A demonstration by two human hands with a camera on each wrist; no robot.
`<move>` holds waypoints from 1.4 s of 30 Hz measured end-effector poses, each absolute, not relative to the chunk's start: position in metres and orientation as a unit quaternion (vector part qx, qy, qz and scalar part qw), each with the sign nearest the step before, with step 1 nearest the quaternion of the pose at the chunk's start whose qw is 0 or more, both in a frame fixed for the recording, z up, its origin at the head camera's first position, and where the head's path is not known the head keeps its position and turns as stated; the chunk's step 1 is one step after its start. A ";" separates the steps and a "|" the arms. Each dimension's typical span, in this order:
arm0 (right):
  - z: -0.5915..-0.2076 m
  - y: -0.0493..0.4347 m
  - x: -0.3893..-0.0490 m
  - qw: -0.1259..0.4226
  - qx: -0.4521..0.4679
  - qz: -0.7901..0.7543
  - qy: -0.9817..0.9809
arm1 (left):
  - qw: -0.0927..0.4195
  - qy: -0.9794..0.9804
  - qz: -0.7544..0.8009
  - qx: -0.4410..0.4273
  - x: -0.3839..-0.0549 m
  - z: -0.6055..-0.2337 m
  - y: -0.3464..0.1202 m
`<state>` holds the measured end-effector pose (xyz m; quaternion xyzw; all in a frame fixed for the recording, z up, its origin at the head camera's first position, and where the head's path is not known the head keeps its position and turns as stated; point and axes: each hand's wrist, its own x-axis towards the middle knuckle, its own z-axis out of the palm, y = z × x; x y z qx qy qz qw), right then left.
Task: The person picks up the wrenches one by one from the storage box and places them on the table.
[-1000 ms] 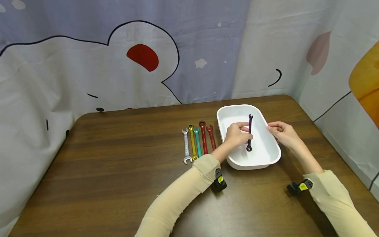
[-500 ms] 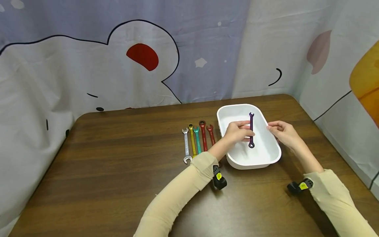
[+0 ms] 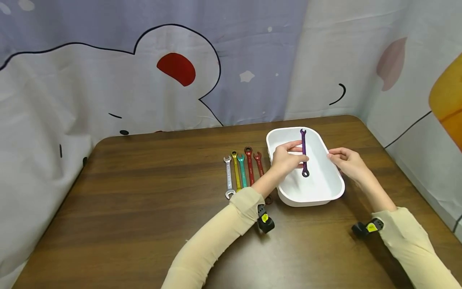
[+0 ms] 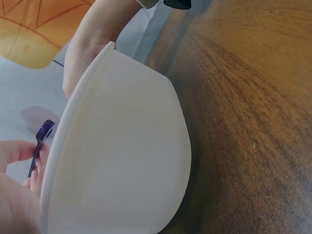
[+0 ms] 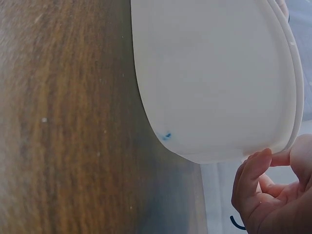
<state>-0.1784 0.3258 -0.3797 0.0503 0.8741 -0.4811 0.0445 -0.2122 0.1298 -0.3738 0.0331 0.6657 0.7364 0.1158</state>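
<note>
A purple combination wrench [image 3: 304, 148] is pinched between the thumb and fingers of my left hand [image 3: 286, 159], above the inside of a white rectangular tub [image 3: 325, 184]. Its open end points to the far side and its ring end toward me. In the left wrist view, one end of the wrench [image 4: 45, 129] shows beyond the tub's rim, beside the left fingers. My right hand [image 3: 348, 163] grips the tub's right rim; in the right wrist view its fingers [image 5: 256, 168] are curled against the tub's edge.
Left of the tub, several wrenches lie side by side on the wooden table [image 3: 144, 208]: a silver wrench [image 3: 229, 176], a yellow wrench [image 3: 236, 170], a green wrench [image 3: 242, 170] and two red ones. My left forearm partly covers them. A patterned curtain [image 3: 252, 60] hangs behind.
The left hand has lifted the purple wrench slightly, and its open end now sits farther toward the tub's far rim. The right hand stays at the rim.
</note>
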 end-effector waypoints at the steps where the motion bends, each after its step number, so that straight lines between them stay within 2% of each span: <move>1: -0.380 0.326 -0.179 0.045 0.049 -0.481 0.874 | 0.116 0.664 0.738 0.033 -0.212 -0.373 0.129; 23: -0.379 0.325 -0.179 0.044 0.050 -0.472 0.879 | 0.099 0.630 0.770 0.007 -0.191 -0.358 0.117; 32: -0.380 0.327 -0.179 0.047 0.048 -0.471 0.879 | 0.108 0.635 0.765 -0.001 -0.186 -0.356 0.106; 42: -0.379 0.327 -0.178 0.046 0.045 -0.469 0.881 | 0.139 0.642 0.754 -0.003 -0.182 -0.361 0.086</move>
